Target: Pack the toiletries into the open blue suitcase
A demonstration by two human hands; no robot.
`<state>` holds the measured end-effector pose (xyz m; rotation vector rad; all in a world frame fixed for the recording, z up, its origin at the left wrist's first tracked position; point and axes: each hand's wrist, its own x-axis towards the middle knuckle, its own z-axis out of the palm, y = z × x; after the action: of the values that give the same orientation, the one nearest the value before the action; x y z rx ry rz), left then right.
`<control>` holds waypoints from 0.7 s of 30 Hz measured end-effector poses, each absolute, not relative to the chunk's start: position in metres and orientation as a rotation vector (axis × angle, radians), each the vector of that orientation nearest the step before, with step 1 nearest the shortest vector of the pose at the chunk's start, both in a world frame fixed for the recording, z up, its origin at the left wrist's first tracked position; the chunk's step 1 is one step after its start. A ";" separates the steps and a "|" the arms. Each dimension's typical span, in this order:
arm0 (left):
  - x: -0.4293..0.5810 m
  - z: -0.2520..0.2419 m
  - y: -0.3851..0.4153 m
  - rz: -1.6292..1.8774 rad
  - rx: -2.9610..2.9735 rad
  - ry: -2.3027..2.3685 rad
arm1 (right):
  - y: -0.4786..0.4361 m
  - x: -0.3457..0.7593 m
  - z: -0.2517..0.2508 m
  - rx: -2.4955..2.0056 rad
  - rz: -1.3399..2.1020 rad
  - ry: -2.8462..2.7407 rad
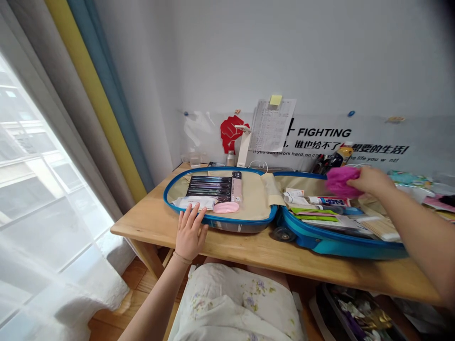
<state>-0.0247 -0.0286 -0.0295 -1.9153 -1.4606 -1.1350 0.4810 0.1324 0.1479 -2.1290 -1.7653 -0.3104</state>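
1. A blue suitcase point(320, 241) is laid open on a wooden table point(249, 251), with its lid half to the left and its deeper half to the right
2. In the left half a black toothbrush pack point(209, 186), a slim pink box point(236, 186), a pink oval case point(226, 207) and a white packet point(194, 202) are seen lying flat on the beige lining
3. In the right half tubes point(329, 201), green packets point(313, 214) and a bundle of wooden sticks point(380, 227) are packed close together, just below the right hand
4. Behind the suitcase a paper sheet point(272, 125) with a yellow note, a red fist sticker point(230, 132) and a small bottle point(231, 157) are set against the wall; a curtain point(88, 94) hangs at the left
5. The left hand point(191, 234) is rested flat on the suitcase's near rim, fingers spread and slack, with the fingertips just beside the white packet; nothing is gripped
6. The right hand point(369, 182) is closed around a magenta bath pouf point(337, 181), which is held above the right half of the suitcase; the pouf bulges out to the left of the fingers, and it is clear of the tubes beneath
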 end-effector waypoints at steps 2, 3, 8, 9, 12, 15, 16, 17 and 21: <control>-0.024 -0.029 -0.029 -1.139 -1.914 -1.468 | 0.130 0.447 0.167 -2.075 -0.373 -1.700; -0.024 -0.030 -0.029 -1.140 -1.915 -1.471 | 0.131 0.426 0.176 -2.024 -0.390 -1.689; -0.025 -0.031 -0.028 -1.125 -1.934 -1.487 | 0.138 0.281 0.193 -1.496 -0.167 -2.011; -0.025 -0.031 -0.028 -1.123 -1.936 -1.490 | 0.139 0.249 0.189 -1.432 -0.133 -2.066; -0.025 -0.030 -0.028 -1.122 -1.931 -1.490 | 0.142 0.162 0.167 -1.130 0.038 -2.311; -0.024 -0.029 -0.029 -1.117 -1.932 -1.492 | 0.142 0.094 0.139 -1.027 0.138 -2.427; -0.024 -0.029 -0.029 -1.114 -1.935 -1.493 | 0.142 0.077 0.129 -1.012 0.167 -2.455; -0.024 -0.029 -0.029 -1.110 -1.938 -1.493 | 0.141 0.063 0.120 -1.002 0.196 -2.481; -0.024 -0.030 -0.029 -1.105 -1.925 -1.479 | 0.137 0.033 0.091 -0.989 0.323 -2.602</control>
<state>-0.0240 -0.0295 -0.0298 -1.9250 -1.4787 -1.1052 0.0335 0.1369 0.0905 -0.9890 -2.6020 0.3233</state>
